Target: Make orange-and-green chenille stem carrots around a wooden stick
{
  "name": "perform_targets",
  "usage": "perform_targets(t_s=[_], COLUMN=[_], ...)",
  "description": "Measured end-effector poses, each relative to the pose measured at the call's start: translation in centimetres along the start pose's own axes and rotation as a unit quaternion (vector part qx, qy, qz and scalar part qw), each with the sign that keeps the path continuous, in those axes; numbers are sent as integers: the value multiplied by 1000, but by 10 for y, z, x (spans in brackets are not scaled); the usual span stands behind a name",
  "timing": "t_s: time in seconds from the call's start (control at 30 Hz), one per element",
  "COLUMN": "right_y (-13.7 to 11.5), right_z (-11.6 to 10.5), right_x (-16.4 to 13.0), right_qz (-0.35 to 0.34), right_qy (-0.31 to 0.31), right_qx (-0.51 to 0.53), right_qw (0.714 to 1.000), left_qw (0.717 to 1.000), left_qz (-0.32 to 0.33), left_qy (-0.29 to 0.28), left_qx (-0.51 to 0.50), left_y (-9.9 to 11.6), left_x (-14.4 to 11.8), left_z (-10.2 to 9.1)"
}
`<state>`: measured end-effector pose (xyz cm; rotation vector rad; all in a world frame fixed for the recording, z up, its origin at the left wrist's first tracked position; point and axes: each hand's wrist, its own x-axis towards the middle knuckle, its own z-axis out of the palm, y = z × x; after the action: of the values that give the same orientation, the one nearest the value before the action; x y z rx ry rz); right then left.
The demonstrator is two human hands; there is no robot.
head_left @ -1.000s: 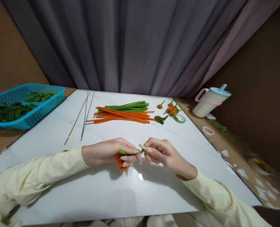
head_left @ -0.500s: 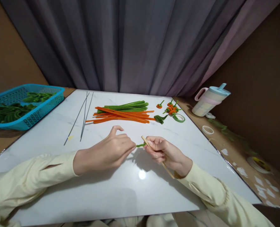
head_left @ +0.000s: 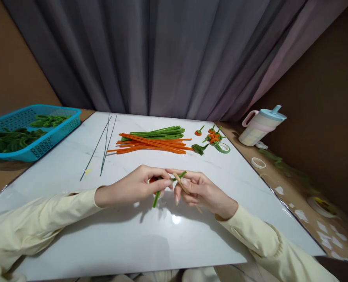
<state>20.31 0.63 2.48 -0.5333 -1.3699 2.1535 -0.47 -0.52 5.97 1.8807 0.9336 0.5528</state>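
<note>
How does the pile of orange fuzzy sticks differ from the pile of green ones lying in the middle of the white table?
The orange fuzzy craft sticks lie nearer the person and fan out loosely, some crossing; the green fuzzy craft sticks lie behind them in a tighter bundle. The orange pile looks longer, sticking out past the green one at both ends. Both are thin, straight, untouched, and rest touching each other on the white marble-look table.

The tabletop [head_left: 74, 219] is glossy white marble-look, mirroring a lamp. Fuzzy green and orange pipe cleaners [head_left: 153, 141] look matt; left of them lies a perforated blue plastic basket [head_left: 54, 131]. Beyond them hangs soft grey cloth curtain [head_left: 168, 58]
</note>
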Motion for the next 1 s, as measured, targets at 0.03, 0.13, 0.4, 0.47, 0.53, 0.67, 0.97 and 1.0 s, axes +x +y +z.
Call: perform_targets(t_s=[0.03,0.13,0.4,0.47,0.53,0.67,0.97,1.0], right_y=[2,5,8,9,10,9,3,3], right_z=[1,6,13,13,13,11,7,7], right_x=[1,2,0,0,-1,-1,0,0], right_qz=[-2,-25,-90,-94,-104,-107,-66,-60], right_qy=[1,17,86,95,92,68,156,162], right_qx=[6,1,-54,-57,-70,-110,-72,-65], right_qw=[1000,1000,991,989,988,986,983,983], left_qw=[999,992,914,859,809,780,826,857], left_qz=[-9,-28,-97,-133,-159,-172,-110,-104], left_qy=[-11,-38,-125,-145,-162,-185,-145,-125], left_qx=[-34,-114,-373,-474,-543,-572,-534,-489], left_y=[1,1,-11,-14,-16,-20,-27,-25], left_x=[0,2,5,7,8,10,12,11], left_z=[0,2,6,9,11,13,-1,-1])
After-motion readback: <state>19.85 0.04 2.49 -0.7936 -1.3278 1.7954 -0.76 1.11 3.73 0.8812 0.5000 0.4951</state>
